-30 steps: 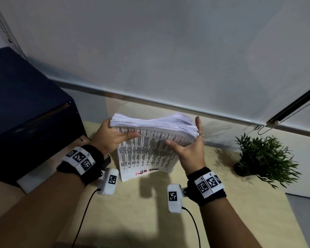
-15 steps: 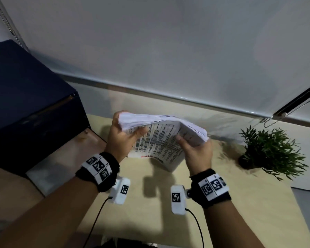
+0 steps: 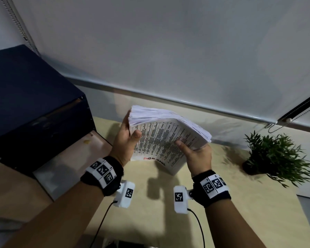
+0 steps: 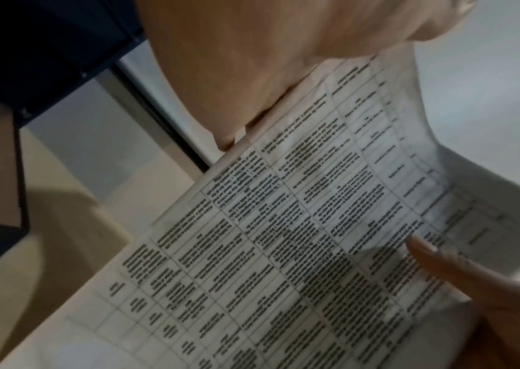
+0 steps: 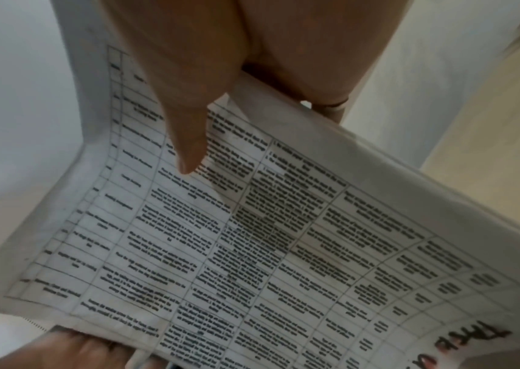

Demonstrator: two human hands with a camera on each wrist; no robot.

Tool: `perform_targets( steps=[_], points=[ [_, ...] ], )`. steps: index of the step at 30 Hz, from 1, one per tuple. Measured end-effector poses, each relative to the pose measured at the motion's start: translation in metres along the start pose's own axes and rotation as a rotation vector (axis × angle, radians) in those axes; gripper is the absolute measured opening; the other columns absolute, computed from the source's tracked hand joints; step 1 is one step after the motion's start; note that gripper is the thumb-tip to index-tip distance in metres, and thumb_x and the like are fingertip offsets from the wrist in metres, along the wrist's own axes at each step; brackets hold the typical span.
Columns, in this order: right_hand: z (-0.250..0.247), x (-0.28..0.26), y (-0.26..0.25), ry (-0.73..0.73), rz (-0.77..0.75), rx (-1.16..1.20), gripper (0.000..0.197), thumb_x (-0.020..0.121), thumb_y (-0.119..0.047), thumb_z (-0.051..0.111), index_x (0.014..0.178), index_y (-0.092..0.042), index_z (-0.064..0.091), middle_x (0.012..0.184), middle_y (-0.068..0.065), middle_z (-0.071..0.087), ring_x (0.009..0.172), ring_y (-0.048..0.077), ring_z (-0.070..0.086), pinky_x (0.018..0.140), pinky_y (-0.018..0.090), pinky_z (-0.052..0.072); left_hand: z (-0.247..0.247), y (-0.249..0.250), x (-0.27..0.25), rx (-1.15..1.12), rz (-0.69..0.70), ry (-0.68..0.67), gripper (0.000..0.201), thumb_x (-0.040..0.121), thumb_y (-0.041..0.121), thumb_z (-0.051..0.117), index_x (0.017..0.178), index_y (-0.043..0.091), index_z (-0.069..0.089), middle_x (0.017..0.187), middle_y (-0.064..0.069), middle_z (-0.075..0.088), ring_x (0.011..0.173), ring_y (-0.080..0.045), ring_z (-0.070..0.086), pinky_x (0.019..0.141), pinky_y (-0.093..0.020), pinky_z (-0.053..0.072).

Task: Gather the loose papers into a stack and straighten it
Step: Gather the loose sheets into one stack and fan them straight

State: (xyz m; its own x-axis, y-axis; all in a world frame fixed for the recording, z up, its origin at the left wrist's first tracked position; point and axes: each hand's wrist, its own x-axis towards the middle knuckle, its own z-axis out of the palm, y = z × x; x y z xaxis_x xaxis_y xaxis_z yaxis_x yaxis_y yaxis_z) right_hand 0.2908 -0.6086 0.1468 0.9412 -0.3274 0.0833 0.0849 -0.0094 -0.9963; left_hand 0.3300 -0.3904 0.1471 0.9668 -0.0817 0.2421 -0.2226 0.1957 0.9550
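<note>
A thick stack of printed papers (image 3: 161,140) stands tilted, its lower corner close to or on the beige table (image 3: 150,212), the printed table page facing me. My left hand (image 3: 127,138) grips the stack's left edge, thumb on the front page. My right hand (image 3: 195,153) grips the right edge, thumb on the front and fingers behind. The wrist views show the same page (image 4: 283,237) (image 5: 252,237) up close, with the left hand (image 4: 252,62) and the right hand's thumb (image 5: 189,112) pressing on it. The top edges of the sheets are fanned and uneven.
A dark blue box (image 3: 30,104) stands at the left, close to my left forearm. A small potted plant (image 3: 276,156) sits at the right on the table. A white roller blind (image 3: 168,51) hangs behind, its bead chain (image 3: 276,127) at the right.
The stack tilted clockwise, its right side dropping. My right hand went from flat against the side edge to gripping that edge, and both hands shifted slightly right.
</note>
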Motion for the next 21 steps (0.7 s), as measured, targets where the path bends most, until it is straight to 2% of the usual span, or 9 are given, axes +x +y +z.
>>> perform_targets(
  steps=[3,5,8,11,12,14,16,18,21],
  points=[
    [-0.001,0.001,-0.001,-0.009,-0.015,0.007,0.037,0.072,0.014,0.075,0.100,-0.010,0.070,0.080,-0.011,0.077,0.075,0.004,0.072,0.067,0.018,0.057,0.000,0.003,0.005,-0.013,0.004,0.035,0.125,0.070,0.079,0.060,0.145,-0.013,0.023,0.137,-0.035,0.047,0.125,-0.019,0.055,0.102,-0.033,0.040],
    [-0.001,0.002,-0.002,-0.011,-0.014,0.002,0.037,0.072,0.013,0.076,0.098,-0.013,0.071,0.082,-0.010,0.078,0.077,0.006,0.073,0.069,0.020,0.058,0.001,0.008,0.007,-0.047,-0.063,0.018,0.123,0.069,0.073,0.068,0.152,-0.002,0.016,0.150,-0.022,0.042,0.142,-0.028,0.039,0.122,-0.045,0.020],
    [-0.001,0.002,0.000,-0.010,-0.017,-0.027,0.037,0.071,0.011,0.078,0.092,-0.018,0.072,0.083,-0.010,0.078,0.079,0.007,0.073,0.073,0.023,0.059,-0.005,0.003,0.013,-0.019,-0.116,-0.038,0.115,0.066,0.058,0.080,0.152,0.010,0.021,0.147,0.002,0.052,0.139,-0.019,0.045,0.117,-0.050,0.031],
    [-0.001,0.003,0.000,-0.033,-0.021,-0.060,0.038,0.071,0.012,0.077,0.088,-0.021,0.071,0.077,-0.019,0.076,0.074,-0.003,0.070,0.070,0.014,0.055,-0.016,-0.008,0.025,0.114,-0.157,-0.003,0.123,0.066,0.022,0.089,0.155,0.034,0.005,0.159,0.006,0.030,0.141,-0.009,0.038,0.112,-0.040,0.041],
    [-0.001,0.003,-0.002,-0.048,-0.024,-0.080,0.039,0.071,0.013,0.077,0.086,-0.022,0.070,0.074,-0.022,0.074,0.071,-0.007,0.068,0.068,0.011,0.053,-0.021,-0.009,0.028,0.142,-0.174,-0.021,0.120,0.068,0.008,0.086,0.155,0.033,0.008,0.154,0.008,0.036,0.135,-0.005,0.045,0.107,-0.034,0.045],
    [-0.003,0.005,-0.005,-0.065,-0.033,-0.117,0.040,0.070,0.013,0.077,0.084,-0.024,0.070,0.073,-0.023,0.074,0.070,-0.008,0.067,0.068,0.010,0.052,-0.028,-0.014,0.038,0.205,-0.188,-0.089,0.086,0.069,-0.006,0.081,0.142,0.019,0.043,0.126,0.010,0.066,0.113,-0.003,0.064,0.101,-0.032,0.052],
    [-0.006,0.005,-0.012,-0.061,-0.031,-0.115,0.041,0.070,0.011,0.078,0.087,-0.026,0.070,0.076,-0.023,0.074,0.073,-0.007,0.069,0.068,0.011,0.054,-0.023,-0.006,0.038,0.282,-0.167,-0.119,0.049,0.071,-0.007,0.080,0.114,0.013,0.067,0.099,0.018,0.076,0.096,0.000,0.071,0.091,-0.023,0.055],
    [-0.012,0.002,-0.018,-0.055,-0.073,-0.104,0.042,0.074,0.008,0.077,0.091,-0.029,0.068,0.078,-0.025,0.074,0.076,-0.006,0.070,0.068,0.013,0.055,-0.016,0.005,0.032,0.285,-0.094,-0.083,0.041,0.073,-0.002,0.080,0.110,0.010,0.069,0.094,0.025,0.074,0.095,0.004,0.070,0.086,-0.013,0.052],
    [-0.016,-0.009,-0.019,-0.041,-0.125,-0.101,0.042,0.075,0.008,0.076,0.095,-0.029,0.069,0.085,-0.021,0.076,0.083,0.000,0.072,0.073,0.019,0.058,-0.015,0.003,0.019,0.252,-0.009,-0.043,0.039,0.079,0.018,0.080,0.115,0.010,0.069,0.111,0.006,0.075,0.109,-0.011,0.069,0.098,-0.030,0.051]
  ],
)
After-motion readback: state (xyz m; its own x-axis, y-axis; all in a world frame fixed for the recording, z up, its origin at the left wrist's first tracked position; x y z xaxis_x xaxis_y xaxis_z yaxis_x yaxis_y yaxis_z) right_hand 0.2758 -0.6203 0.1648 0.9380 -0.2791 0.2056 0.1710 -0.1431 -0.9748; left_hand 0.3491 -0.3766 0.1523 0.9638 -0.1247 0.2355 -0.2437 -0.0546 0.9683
